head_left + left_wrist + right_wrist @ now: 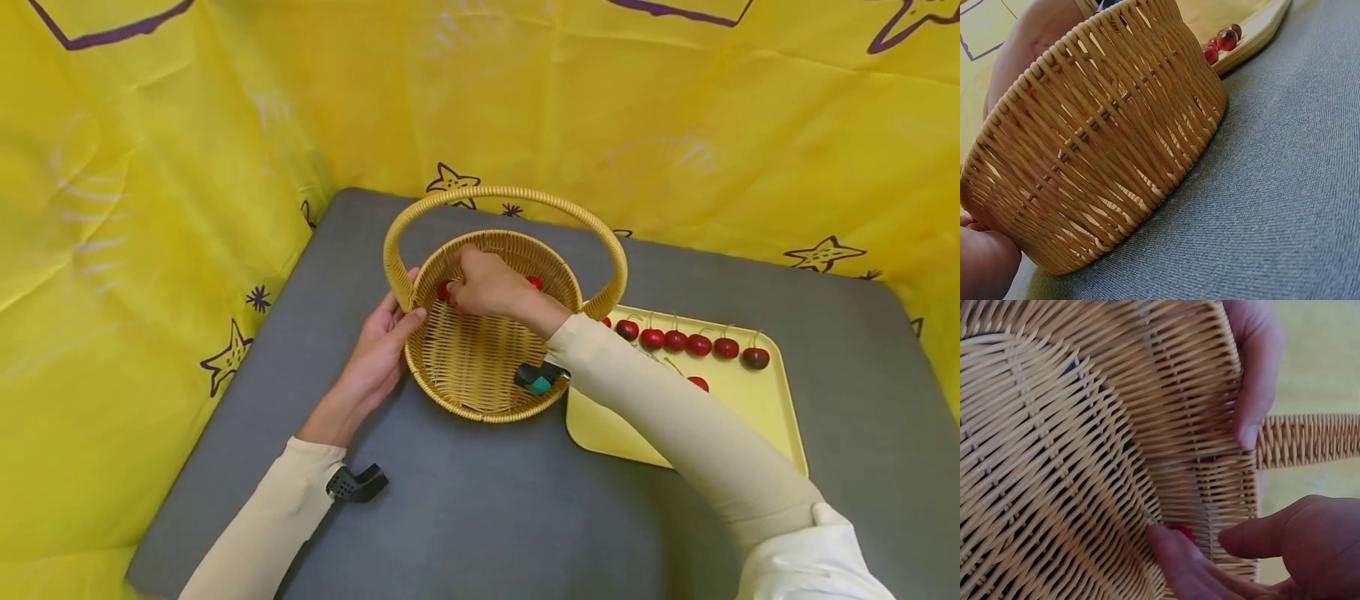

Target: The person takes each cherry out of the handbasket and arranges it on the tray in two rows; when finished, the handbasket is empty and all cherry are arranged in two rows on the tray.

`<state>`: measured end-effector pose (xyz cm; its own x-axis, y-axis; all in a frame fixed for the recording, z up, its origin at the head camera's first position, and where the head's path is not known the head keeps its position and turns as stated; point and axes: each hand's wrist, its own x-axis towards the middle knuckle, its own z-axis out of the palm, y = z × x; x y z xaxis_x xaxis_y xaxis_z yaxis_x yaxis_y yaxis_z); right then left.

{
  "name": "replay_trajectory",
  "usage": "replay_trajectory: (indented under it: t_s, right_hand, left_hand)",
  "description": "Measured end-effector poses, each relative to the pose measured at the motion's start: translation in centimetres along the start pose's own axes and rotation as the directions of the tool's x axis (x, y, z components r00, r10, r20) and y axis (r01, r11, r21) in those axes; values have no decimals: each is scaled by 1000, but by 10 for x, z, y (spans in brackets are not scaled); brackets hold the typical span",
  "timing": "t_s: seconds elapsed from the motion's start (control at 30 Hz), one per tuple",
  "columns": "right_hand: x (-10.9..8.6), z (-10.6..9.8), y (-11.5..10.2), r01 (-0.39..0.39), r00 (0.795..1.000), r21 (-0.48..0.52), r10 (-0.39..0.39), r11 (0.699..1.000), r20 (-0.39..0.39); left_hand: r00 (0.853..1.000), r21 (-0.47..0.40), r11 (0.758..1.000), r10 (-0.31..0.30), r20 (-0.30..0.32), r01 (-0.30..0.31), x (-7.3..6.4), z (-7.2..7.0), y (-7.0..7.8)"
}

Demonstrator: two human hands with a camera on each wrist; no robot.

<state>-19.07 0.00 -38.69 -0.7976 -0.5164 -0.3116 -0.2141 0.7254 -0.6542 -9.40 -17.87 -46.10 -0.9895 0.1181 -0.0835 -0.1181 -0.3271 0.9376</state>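
A round wicker basket (472, 367) with a tall arched handle (498, 192) stands on the grey table. At its left side, beside the handle's base, my left hand (375, 350) grips the rim, thumb on top and fingers around the outside. My right hand (487, 285) reaches inside, by the far left wall. In the right wrist view its thumb and fingers stand apart, and a red cherry (1183, 533) shows just behind the fingertips, low against the wall. Another cherry (535, 282) lies in the basket to the right of that hand.
To the right, a yellow tray (750, 417) carries a row of several cherries (676, 342) along its far side and a single cherry (697, 383) nearer its middle. My right forearm crosses over the tray. Yellow patterned cloth (525, 108) hangs behind and left of the table.
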Motion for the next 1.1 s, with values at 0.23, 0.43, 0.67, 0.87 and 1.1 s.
replay_trajectory:
  t_s: [0.23, 0.43, 0.67, 0.87, 1.1]
  right_hand:
    - [-4, -3, 10, 48, 996, -67, -52, 997, -69]
    - [-4, -9, 20, 43, 990, -222, -72, 974, -125]
    - [9, -10, 33, 191, 972, -306, -223, 933, -73]
    - [16, -12, 38, 284, 954, -290, -301, 914, -13]
    - [19, -10, 38, 421, 907, -256, -413, 870, 88]
  left_hand:
    - [1000, -2, 1000, 4, 5, -4, 1, 2, -2]
    - [1000, 24, 1000, 13, -4, -13, 2, 1, -2]
    - [1000, 11, 1000, 10, -2, -10, 2, -1, -1]
    - [1000, -3, 1000, 6, -9, -6, 2, -1, -3]
    - [1000, 2, 1000, 14, -15, -14, 2, 1, -3]
